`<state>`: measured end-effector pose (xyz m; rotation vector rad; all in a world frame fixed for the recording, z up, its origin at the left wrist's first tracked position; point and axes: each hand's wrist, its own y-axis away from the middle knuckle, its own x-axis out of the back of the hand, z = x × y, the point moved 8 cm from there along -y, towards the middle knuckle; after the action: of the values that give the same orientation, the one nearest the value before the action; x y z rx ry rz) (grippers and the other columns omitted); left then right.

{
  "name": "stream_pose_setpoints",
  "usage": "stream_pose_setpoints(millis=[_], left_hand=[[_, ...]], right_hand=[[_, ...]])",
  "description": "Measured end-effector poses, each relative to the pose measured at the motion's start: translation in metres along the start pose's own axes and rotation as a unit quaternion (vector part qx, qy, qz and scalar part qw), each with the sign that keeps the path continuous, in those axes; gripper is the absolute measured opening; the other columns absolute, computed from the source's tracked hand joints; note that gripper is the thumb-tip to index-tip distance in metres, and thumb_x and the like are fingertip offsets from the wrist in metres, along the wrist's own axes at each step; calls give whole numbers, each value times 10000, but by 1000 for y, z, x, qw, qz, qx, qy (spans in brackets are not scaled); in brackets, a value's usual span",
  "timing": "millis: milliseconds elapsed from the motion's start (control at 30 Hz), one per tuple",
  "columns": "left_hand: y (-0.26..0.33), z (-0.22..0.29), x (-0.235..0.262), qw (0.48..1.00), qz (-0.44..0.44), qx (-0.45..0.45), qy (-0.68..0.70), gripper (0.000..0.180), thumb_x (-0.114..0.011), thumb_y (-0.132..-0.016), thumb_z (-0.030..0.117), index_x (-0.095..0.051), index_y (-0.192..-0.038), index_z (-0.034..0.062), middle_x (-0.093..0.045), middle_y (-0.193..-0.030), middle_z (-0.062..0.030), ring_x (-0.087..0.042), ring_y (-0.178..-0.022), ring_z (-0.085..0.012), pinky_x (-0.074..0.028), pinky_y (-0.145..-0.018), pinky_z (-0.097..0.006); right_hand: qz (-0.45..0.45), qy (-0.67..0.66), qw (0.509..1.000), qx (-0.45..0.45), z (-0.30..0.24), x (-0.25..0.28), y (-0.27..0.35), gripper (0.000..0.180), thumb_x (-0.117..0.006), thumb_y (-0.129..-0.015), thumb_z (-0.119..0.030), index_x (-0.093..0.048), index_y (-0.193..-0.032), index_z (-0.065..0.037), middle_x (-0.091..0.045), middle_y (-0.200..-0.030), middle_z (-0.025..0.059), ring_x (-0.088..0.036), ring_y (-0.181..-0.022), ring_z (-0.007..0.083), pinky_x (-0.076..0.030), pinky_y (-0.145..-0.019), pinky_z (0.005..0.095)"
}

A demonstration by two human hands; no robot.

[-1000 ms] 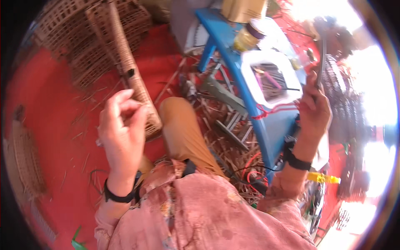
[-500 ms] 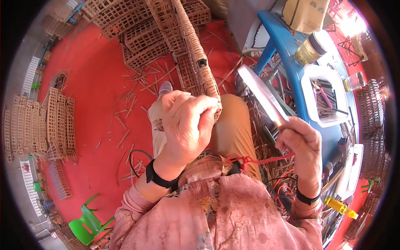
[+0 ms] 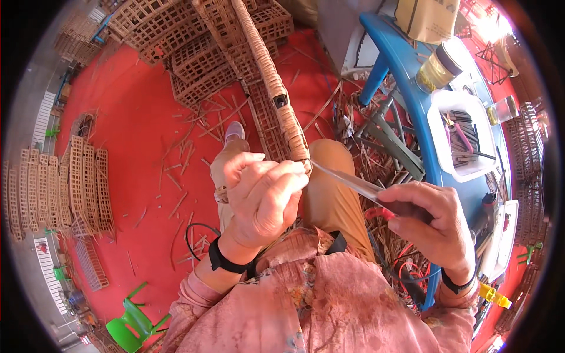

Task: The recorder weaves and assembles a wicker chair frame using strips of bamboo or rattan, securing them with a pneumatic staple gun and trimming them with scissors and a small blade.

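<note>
A woven rattan frame (image 3: pixel 263 50) slopes toward me, its thick edge bound in strips, with a dark gap near the lower end. My left hand (image 3: pixel 262 191) is closed in a fist against that near end; whatever its fingers grip is hidden. My right hand (image 3: pixel 432 220) is shut around a knife, thumb pressed along it. The knife's pale blade (image 3: pixel 353 183) points left, and its tip is at the frame's near corner; touching or just short of it, I cannot tell. My trousered knee (image 3: pixel 332 170) lies under the blade.
At right a blue table (image 3: pixel 412 85) bears a white tray (image 3: pixel 438 138) of tools, a lidded jar (image 3: pixel 434 70) and a bag (image 3: pixel 426 20). Cut strips (image 3: pixel 182 153) litter the red floor. Rattan panels (image 3: pixel 65 188) stand at left, near a green chair (image 3: pixel 132 323).
The knife has swung down and left, from pointing up to lying beside the frame's corner. My left hand has lowered a little, still closed.
</note>
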<state>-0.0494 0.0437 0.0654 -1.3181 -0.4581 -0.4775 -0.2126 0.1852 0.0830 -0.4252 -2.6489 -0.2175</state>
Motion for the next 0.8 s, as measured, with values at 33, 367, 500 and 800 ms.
stream_pose_setpoints(millis=[33,367,500,800], left_hand=[[1,1,1,1000,6,-9,-3,284,-746,-828,19,-562,-1019,122,-726,-910,-8,-656,-757,-153,-450,-871,-400],[4,1,0,1000,-5,-15,-13,268,-708,-829,57,-576,-1044,148,-716,-962,16,-632,-780,-111,-422,-926,-372],[4,1,1,1000,-14,-6,-2,264,-731,-844,62,-550,-1017,147,-722,-958,12,-649,-789,-133,-414,-934,-394],[6,-1,-1,1000,-12,-2,27,302,-735,-838,50,-547,-1047,158,-716,-974,16,-648,-793,-134,-416,-930,-394]], right_hand=[[-4,38,998,47,-10,1,-2,308,-713,-810,6,-664,-1114,8,-696,-842,118,-662,-657,179,-490,-592,278],[-74,90,992,53,-36,3,-17,282,-663,-832,-8,-653,-1110,42,-681,-827,181,-678,-711,353,-516,-632,383],[-84,91,992,32,-47,4,-20,271,-654,-840,-2,-651,-1106,51,-668,-794,185,-671,-685,358,-511,-607,385],[-120,163,979,11,-64,7,-34,307,-660,-804,5,-688,-1104,60,-665,-638,135,-663,-521,200,-470,-497,289]])
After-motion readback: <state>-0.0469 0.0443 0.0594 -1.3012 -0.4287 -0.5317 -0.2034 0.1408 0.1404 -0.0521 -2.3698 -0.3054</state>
